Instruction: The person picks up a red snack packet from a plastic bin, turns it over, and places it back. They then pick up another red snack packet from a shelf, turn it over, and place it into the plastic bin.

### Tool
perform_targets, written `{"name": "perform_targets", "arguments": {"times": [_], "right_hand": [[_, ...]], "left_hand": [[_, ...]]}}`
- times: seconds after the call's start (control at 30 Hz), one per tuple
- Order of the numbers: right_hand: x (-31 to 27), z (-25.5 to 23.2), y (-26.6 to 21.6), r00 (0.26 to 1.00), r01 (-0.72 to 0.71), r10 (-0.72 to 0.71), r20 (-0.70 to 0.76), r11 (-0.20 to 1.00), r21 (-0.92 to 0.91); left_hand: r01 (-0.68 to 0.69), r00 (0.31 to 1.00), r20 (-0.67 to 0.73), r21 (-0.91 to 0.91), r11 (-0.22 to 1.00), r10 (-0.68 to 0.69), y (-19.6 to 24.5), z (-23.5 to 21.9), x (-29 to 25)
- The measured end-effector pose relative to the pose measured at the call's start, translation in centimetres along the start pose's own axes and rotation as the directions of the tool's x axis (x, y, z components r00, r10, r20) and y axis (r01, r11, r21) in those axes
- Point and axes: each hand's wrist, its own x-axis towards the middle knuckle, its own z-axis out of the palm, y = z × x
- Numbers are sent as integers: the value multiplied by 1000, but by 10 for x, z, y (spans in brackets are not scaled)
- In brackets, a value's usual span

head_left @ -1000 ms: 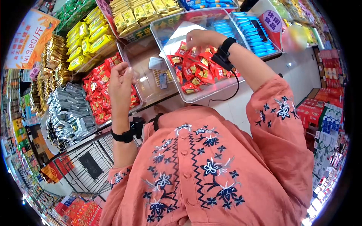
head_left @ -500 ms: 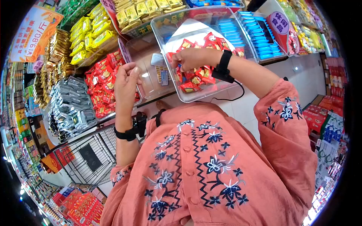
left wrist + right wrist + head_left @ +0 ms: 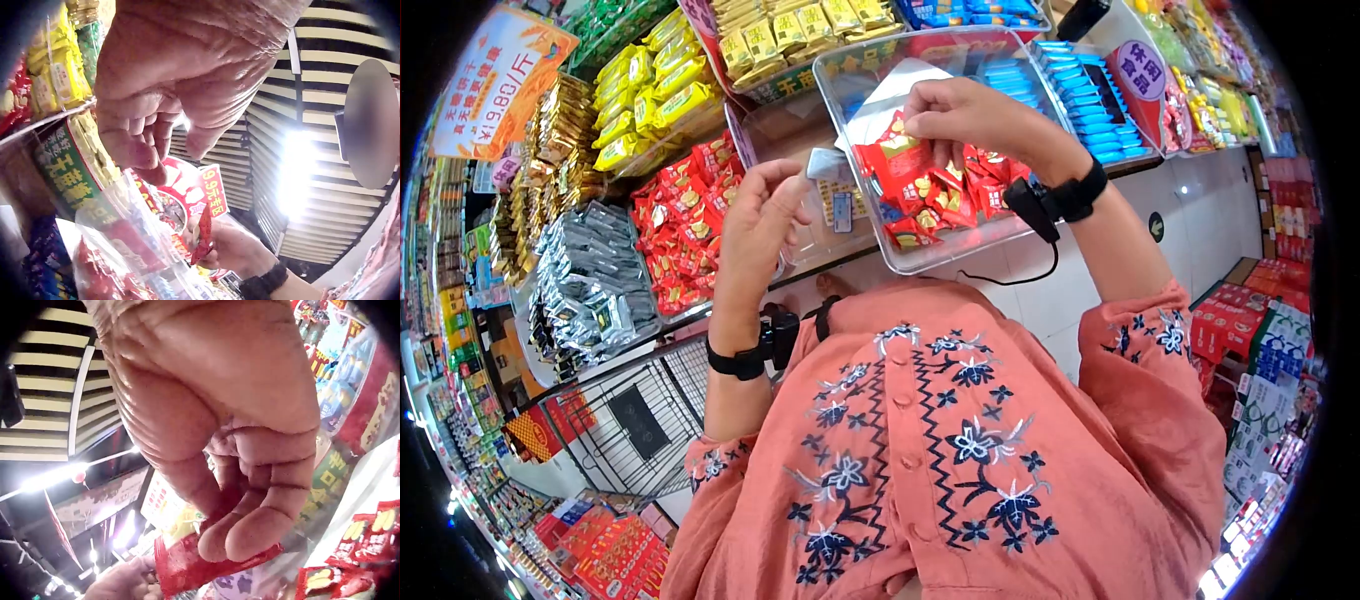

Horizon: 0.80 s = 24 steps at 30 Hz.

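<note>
My right hand is over a clear plastic bin, pinching a red snack packet between thumb and fingers. The packet's glossy wrapper sticks out past the fingertips in the right wrist view. Below it, more red packets with yellow pictures lie loose in the bin, beside a white sheet. My left hand hovers left of the bin with its fingers loosely curled and nothing in them. A heap of similar red packets fills the compartment to its left.
Silver packets and yellow packets fill the left compartments. Blue packets lie right of the bin. A compartment between the hands holds a small white object. A wire shopping cart stands at lower left.
My right hand dipped down into the red packets, then rose and moved right with a red packet in its fingers. The left hand shifted slightly right, still holding nothing.
</note>
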Motion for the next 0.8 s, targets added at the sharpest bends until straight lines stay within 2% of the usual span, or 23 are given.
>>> {"name": "perform_targets", "arguments": {"times": [0.03, 0.1, 0.23, 0.3, 0.43, 0.57, 0.7, 0.8], "right_hand": [[0, 2, 3, 999, 45, -44, -10, 999, 16], [-3, 12, -1, 999, 30, -29, -30, 997, 64], [-6, 38, -11, 998, 42, -35, -50, 991, 129], [-6, 46, -18, 998, 38, -33, -47, 993, 110], [-3, 60, -20, 994, 102, -108, 12, 964, 244], [6, 71, -20, 990, 129, -138, 36, 974, 185], [17, 86, -27, 992, 127, -130, 5, 979, 162], [25, 101, -34, 994, 87, -77, -73, 986, 141]], "left_hand": [[-5, 1000, 23, -46, 999, 6, 6, 7, 0], [-11, 998, 67, -135, 991, 20, 14, 18, -1], [-54, 988, 136, -128, 990, 71, 22, 21, -1], [-44, 991, 122, -131, 990, 60, 13, 13, 2], [-26, 998, 45, -202, 979, 36, 8, -1, -3], [-5, 1000, -2, -244, 970, 5, -4, -17, -8], [-36, 998, -62, -309, 950, 18, -16, -31, -10], [-38, 994, -110, -317, 948, 3, -13, -40, -11]]}}
